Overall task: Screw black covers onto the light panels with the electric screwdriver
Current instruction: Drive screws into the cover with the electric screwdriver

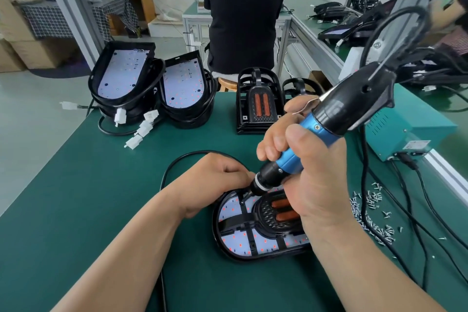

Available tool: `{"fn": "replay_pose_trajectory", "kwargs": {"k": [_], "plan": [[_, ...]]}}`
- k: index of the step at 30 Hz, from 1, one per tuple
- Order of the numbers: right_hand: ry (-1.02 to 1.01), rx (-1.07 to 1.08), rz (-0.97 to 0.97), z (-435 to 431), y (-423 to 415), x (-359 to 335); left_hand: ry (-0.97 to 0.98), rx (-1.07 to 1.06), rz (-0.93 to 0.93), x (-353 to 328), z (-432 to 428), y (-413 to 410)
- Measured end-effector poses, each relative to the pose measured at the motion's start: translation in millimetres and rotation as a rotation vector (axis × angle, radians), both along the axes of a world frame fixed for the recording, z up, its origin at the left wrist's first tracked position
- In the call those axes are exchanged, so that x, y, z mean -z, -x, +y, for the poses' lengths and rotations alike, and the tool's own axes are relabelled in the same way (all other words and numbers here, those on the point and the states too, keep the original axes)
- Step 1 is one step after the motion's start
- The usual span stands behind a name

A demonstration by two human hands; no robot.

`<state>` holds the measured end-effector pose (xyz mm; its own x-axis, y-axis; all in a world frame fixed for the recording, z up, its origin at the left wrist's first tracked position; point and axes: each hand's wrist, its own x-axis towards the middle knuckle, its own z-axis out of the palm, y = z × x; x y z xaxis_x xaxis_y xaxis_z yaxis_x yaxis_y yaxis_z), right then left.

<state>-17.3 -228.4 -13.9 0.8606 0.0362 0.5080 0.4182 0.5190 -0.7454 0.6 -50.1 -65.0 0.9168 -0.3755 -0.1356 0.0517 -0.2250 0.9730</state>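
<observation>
Over the light panel (234,244), right hand (312,185) holds screwdriver (339,115); grip of left hand (212,180) hidden.

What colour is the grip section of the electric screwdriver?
Blue, on the electric screwdriver, seen in the head view.

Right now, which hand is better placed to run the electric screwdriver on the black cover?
Right. The right hand grips the electric screwdriver, its bit down at the far edge of the black cover on the light panel. The left hand only sits curled beside the tip.
</observation>
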Motion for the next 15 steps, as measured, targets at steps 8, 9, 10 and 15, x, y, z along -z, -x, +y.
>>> {"fn": "replay_pose_trajectory", "kwargs": {"k": [8, 9, 10, 15], "plan": [[-0.422, 0.073, 0.202, -29.1, -22.9, 4.9, 0.178, -0.164, 0.252, -3.9, -0.3, -4.0], [-0.449, 0.102, 0.229, -32.4, -25.1, 6.9, 0.242, -0.191, 0.291, -4.0, -0.8, -4.5], [-0.472, 0.131, 0.25, -35.3, -26.6, 9.1, 0.29, -0.205, 0.321, -3.6, -2.3, -4.7], [-0.556, 0.213, 0.338, -42.6, -32.5, 17.7, 0.365, -0.206, 0.364, 0.5, -7.8, -5.1]]}}
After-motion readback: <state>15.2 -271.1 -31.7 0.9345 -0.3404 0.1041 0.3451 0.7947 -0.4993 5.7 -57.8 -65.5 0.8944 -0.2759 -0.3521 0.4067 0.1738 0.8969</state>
